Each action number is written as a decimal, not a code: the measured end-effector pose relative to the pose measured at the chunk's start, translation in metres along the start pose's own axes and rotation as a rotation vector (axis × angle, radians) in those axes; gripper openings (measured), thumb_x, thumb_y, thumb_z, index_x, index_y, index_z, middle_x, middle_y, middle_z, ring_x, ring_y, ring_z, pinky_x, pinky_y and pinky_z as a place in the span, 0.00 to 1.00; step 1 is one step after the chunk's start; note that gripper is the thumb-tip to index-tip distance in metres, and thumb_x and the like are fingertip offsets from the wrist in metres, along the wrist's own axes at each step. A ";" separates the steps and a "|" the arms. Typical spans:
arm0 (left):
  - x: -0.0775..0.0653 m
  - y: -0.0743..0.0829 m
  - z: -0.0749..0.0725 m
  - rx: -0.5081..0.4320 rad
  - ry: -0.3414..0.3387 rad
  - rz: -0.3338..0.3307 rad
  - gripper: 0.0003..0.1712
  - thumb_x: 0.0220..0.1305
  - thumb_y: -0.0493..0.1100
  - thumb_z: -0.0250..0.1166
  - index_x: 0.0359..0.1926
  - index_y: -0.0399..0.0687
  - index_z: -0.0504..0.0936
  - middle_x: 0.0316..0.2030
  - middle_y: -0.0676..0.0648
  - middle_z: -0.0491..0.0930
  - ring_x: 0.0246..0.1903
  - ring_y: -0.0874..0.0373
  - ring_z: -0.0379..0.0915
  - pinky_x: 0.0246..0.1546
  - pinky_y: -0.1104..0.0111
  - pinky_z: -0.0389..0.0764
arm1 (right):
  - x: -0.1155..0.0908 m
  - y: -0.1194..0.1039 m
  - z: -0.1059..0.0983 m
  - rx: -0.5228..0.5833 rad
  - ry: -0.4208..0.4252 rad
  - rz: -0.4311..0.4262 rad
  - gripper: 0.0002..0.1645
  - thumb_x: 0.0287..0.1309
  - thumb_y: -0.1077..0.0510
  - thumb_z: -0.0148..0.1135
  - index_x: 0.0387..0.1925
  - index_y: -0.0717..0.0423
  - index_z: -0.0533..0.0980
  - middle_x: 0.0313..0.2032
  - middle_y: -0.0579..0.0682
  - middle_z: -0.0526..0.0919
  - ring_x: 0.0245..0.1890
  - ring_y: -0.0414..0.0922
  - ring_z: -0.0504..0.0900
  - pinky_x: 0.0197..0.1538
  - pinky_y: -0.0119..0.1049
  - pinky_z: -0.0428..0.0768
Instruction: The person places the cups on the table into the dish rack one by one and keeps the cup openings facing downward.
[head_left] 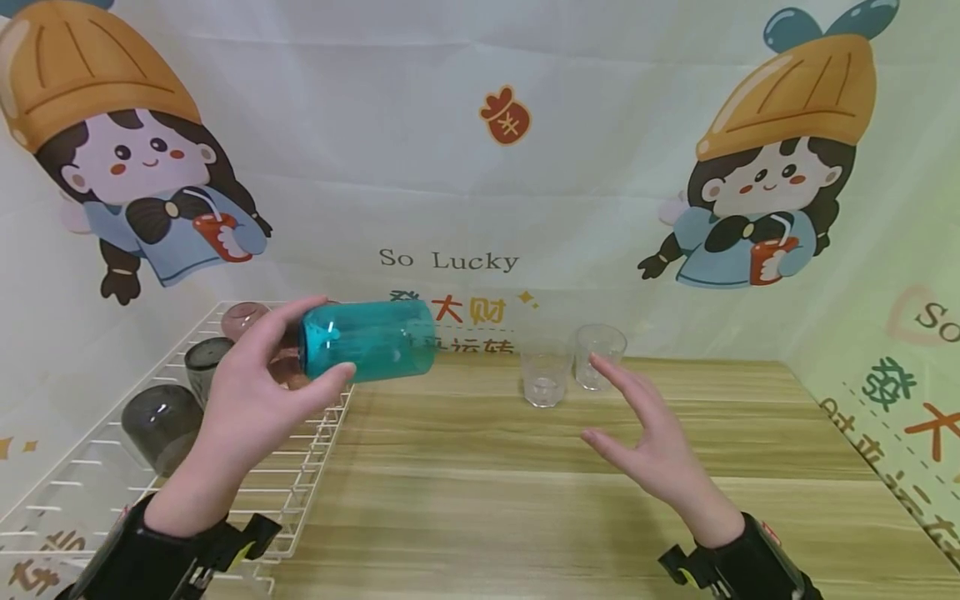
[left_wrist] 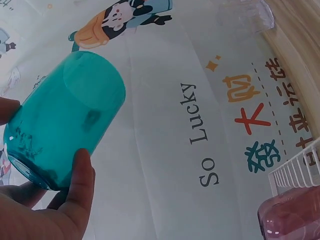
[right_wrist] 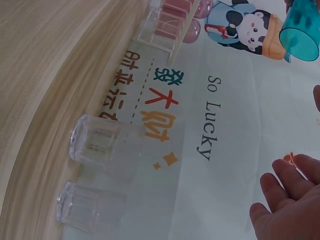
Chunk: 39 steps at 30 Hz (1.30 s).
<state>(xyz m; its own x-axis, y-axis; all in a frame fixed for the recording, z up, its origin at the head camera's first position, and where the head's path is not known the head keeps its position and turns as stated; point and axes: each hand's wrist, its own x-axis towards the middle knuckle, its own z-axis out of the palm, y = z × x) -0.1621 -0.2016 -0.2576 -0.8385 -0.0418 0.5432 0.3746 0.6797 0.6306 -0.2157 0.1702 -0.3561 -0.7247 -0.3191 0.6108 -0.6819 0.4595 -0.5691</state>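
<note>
A clear teal drinking glass (head_left: pixel 375 340) lies sideways in the grip of my left hand (head_left: pixel 262 387), its mouth turned to the right. Fingers and thumb curl round its base end, above the right edge of the rack. In the left wrist view the same teal glass (left_wrist: pixel 70 115) shows between thumb and fingers. My right hand (head_left: pixel 660 450) is held over the table with thumb and fingers spread, holding nothing. Beyond its fingertips, two clear glasses (head_left: pixel 543 379) (head_left: pixel 600 354) stand upright at the back of the table.
A white wire rack (head_left: pixel 300 492) runs along the left side. On it sit dark grey glasses (head_left: pixel 161 425) and pinkish glasses (head_left: pixel 243 318), partly hidden behind my left hand. A printed cloth (head_left: pixel 450 167) hangs behind the wood-grain table (head_left: pixel 480 517) and along its sides.
</note>
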 end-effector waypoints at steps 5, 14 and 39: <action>0.002 -0.004 -0.008 0.025 -0.012 -0.023 0.38 0.53 0.48 0.70 0.65 0.59 0.67 0.49 0.43 0.73 0.40 0.48 0.75 0.31 0.79 0.76 | 0.000 0.004 0.000 -0.003 -0.017 0.012 0.47 0.49 0.61 0.70 0.70 0.46 0.59 0.68 0.49 0.64 0.66 0.50 0.62 0.62 0.60 0.62; 0.012 -0.015 -0.018 0.104 -0.032 -0.075 0.39 0.55 0.52 0.68 0.66 0.53 0.66 0.52 0.39 0.71 0.44 0.42 0.76 0.34 0.76 0.75 | 0.000 0.012 0.003 -0.026 -0.044 0.049 0.47 0.50 0.59 0.70 0.70 0.43 0.58 0.68 0.51 0.64 0.66 0.54 0.61 0.62 0.63 0.62; 0.026 -0.056 -0.039 0.259 -0.186 -0.138 0.42 0.56 0.57 0.66 0.66 0.40 0.63 0.57 0.34 0.68 0.48 0.39 0.68 0.39 0.52 0.79 | -0.003 0.039 0.013 -0.085 -0.059 0.071 0.44 0.48 0.59 0.71 0.67 0.57 0.62 0.65 0.59 0.67 0.63 0.58 0.65 0.62 0.60 0.64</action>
<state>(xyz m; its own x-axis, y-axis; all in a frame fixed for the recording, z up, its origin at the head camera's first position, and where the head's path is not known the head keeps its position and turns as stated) -0.1897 -0.2695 -0.2569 -0.9410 -0.0280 0.3373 0.1601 0.8411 0.5166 -0.2411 0.1784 -0.3872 -0.7771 -0.3303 0.5358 -0.6197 0.5506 -0.5593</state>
